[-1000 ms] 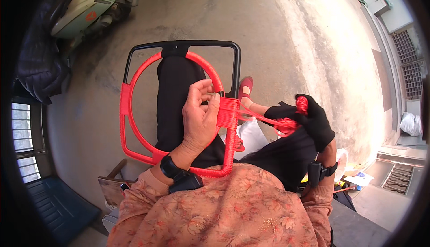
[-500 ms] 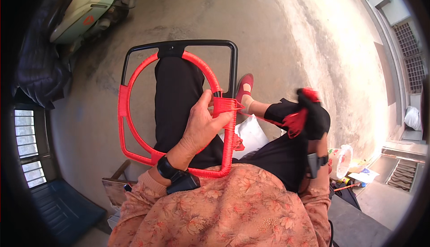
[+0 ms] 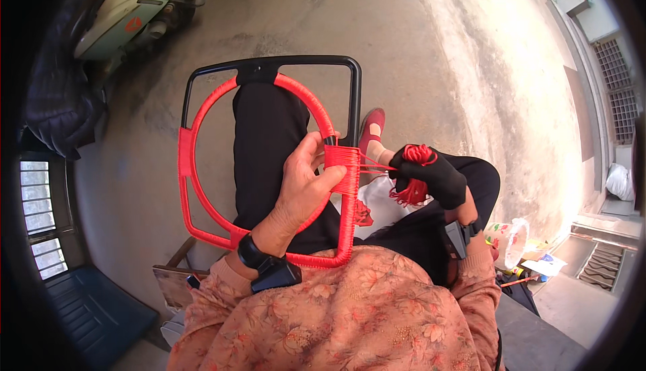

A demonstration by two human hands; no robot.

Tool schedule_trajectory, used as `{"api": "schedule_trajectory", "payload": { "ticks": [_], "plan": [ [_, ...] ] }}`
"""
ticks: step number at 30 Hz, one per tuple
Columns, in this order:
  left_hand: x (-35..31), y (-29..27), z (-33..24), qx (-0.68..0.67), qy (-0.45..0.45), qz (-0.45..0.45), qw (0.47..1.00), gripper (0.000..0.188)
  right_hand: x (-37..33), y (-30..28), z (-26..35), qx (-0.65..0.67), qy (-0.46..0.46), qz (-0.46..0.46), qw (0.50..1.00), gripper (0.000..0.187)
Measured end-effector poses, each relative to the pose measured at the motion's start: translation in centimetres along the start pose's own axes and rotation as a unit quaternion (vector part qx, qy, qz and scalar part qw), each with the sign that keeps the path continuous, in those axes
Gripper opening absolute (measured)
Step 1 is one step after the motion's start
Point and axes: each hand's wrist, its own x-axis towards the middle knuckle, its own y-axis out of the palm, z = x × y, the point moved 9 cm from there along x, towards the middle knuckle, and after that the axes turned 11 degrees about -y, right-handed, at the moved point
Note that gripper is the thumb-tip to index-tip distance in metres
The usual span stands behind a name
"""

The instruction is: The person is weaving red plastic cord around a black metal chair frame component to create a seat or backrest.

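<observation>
A squarish frame with a round ring inside it [image 3: 356, 102] rests over my lap. Its far part is bare black; the ring and the near sides are wrapped in red cord. My bare left hand [image 3: 293, 189] grips the right side, thumb on the wrapped band [image 3: 342, 169] that joins ring and frame, other fingers partly hidden behind. To the right, my right hand [image 3: 437, 179] wears a black glove and is closed around a bundle of red cord [image 3: 412, 194]. Thin strands stretch from that bundle to the wrapped band.
A white bag or sheet [image 3: 383, 203] with red cord scraps [image 3: 363, 214] lies between my legs. A motor scooter [image 3: 128, 17] stands far left, with a dark blue seat [image 3: 94, 314] near left. A white patterned bucket [image 3: 515, 243] is on my right.
My right hand has come left and slightly inward from over my right knee, bringing the cord bundle closer to the frame. My left hand keeps its hold, the frame barely shifting.
</observation>
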Motion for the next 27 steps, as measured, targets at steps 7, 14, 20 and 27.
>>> {"api": "schedule_trajectory", "payload": {
  "ticks": [7,14,20,27],
  "plan": [
    [-0.1,0.3,-0.3,0.000,-0.005,0.006,1.000,0.042,-0.8,-2.6,3.7,-0.235,-0.126,-0.105,0.958,0.017],
    [-0.1,0.4,-0.3,0.015,-0.003,-0.004,1.000,0.036,-4.8,-12.4,6.7,-0.717,0.033,-0.248,0.650,0.016],
    [0.2,0.2,0.2,0.007,-0.015,-0.018,1.000,0.024,-2.3,-6.5,5.5,-0.292,-0.092,-0.201,0.930,0.030],
    [0.4,-0.5,0.3,-0.108,-0.004,-0.040,0.993,0.015,2.1,6.5,0.3,-0.084,0.023,0.075,0.993,0.030]
  ]
}}
